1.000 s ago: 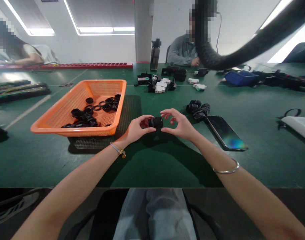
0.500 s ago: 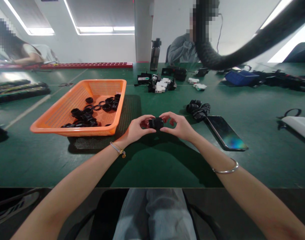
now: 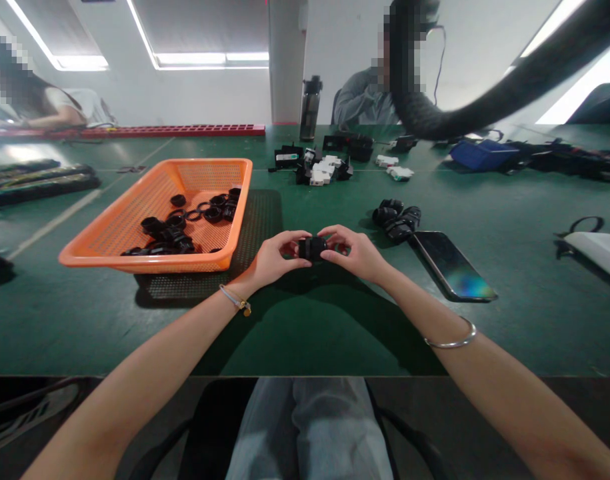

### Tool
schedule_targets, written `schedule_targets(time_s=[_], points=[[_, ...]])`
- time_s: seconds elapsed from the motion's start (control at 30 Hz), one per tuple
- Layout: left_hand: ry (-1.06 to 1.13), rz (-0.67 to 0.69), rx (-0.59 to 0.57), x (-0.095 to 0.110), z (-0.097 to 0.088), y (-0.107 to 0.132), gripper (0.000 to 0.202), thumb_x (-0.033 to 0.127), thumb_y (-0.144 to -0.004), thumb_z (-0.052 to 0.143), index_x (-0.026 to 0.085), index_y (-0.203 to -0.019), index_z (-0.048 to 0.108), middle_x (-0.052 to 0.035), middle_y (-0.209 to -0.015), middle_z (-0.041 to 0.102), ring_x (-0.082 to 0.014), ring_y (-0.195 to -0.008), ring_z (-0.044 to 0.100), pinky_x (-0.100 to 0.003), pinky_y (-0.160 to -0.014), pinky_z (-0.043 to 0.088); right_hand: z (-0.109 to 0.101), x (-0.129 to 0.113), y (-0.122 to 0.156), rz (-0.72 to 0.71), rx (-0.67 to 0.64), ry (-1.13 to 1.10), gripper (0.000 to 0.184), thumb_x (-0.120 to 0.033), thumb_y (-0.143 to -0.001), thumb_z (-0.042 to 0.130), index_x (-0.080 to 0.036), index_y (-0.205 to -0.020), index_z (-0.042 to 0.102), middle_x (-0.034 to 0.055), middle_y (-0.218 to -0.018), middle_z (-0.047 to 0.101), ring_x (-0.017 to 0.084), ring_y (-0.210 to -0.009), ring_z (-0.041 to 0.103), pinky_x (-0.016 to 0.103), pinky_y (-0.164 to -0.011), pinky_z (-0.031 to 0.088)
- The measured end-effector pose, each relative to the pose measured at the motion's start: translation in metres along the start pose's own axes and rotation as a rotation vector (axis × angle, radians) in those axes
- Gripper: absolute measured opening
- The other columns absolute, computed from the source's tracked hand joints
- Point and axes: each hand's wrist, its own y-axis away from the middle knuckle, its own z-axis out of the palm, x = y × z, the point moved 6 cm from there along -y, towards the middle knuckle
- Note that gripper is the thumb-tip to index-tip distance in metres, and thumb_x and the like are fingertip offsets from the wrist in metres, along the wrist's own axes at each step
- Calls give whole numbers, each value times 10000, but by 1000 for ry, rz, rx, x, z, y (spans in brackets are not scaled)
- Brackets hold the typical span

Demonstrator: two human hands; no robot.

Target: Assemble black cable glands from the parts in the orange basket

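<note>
Between my two hands, just above the green tabletop, is a short black cylindrical plastic fitting (image 3: 311, 249); it looks like a cable gland, but its details are too dark to tell. My left hand (image 3: 273, 257) is closed on its left end, thumb below and fingers above. My right hand (image 3: 355, 252) pinches the right end, its thumb lapping over the front. To the left, an orange mesh basket (image 3: 92, 235) holds several loose black fittings (image 3: 173, 238) and rings (image 3: 193, 215). A small cluster of similar black fittings (image 3: 397, 220) lies beyond my right hand.
A phone (image 3: 455, 267) lies flat right of my right hand. White and black parts (image 3: 325, 169) sit farther back, near a dark bottle (image 3: 311, 108). A blue box (image 3: 483, 155) is at the back right. Two people sit across the table, and a black flexible arm (image 3: 449, 123) hangs overhead.
My right thumb and fingers have closed in on the fitting's right end, from slightly off it to touching it. My left hand keeps its hold nearly unchanged.
</note>
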Motion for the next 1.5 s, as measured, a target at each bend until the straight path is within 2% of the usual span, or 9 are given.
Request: schedule_targets(time_s=[0.23,0.43,0.53,0.63,0.7,0.97,1.1,1.27,1.5], points=[[9,22,-9,0,1,0,485,184,-610,776,188,-1076,640,-31,-931,652,-119,-760,598,-281,-756,517,5,3,0,27,-40,-54,284,-381,-790,572,-193,-1002,580,-8,-650,676,152,-566,612,271,-577,428],[6,8,-4,0,1,0,492,198,-614,773,176,-1085,632,-36,-927,663,-130,-766,611,-291,-759,519,9,5,0,61,-85,-83,332,-424,-844,500,-169,-1049,557,-4,-595,658,157,-550,614,279,-586,446],[21,-37,-1,-2,1,-1,489,247,-632,766,149,-1089,622,-49,-901,677,-155,-781,633,-321,-781,523,2,2,0,9,-12,-18,340,-425,-820,539,-183,-1058,555,21,-704,675,166,-625,622,284,-597,448],[54,-92,11,-7,0,-2,496,303,-651,752,112,-1087,615,-82,-918,691,-190,-825,654,-352,-803,526,-7,-5,1,-92,74,40,454,-425,-722,666,-198,-1097,550,64,-917,678,183,-745,615,277,-580,446],[70,-117,13,-9,0,-2,495,315,-662,741,88,-1084,614,-101,-929,695,-208,-849,659,-361,-808,527,-8,-8,1,-142,81,41,510,-416,-691,703,-200,-1126,550,81,-998,666,194,-800,611,276,-573,454],[94,-155,3,-11,1,-2,460,301,-634,756,108,-1031,630,-70,-898,701,-189,-824,652,-351,-799,524,1,-5,1,-116,6,67,389,-345,-734,672,-202,-1092,623,60,-972,695,193,-811,639,302,-650,510],[79,-101,-14,-5,2,-1,470,294,-637,758,111,-1051,630,-67,-887,695,-173,-796,644,-336,-778,526,3,-1,0,-91,12,51,369,-345,-738,661,-185,-1069,634,58,-940,700,189,-777,635,314,-665,517],[-52,1,12,4,0,1,469,265,-656,755,106,-1078,628,-81,-924,692,-161,-786,634,-313,-755,527,5,0,1,-64,17,25,337,-349,-742,644,-171,-1028,635,46,-838,691,183,-710,624,327,-676,512],[-350,258,46,20,-4,7,430,285,-712,734,142,-1103,628,-78,-984,698,-144,-797,641,-288,-759,527,9,2,2,26,29,-100,358,-405,-729,626,-153,-982,612,44,-795,664,176,-690,604,320,-668,491]])
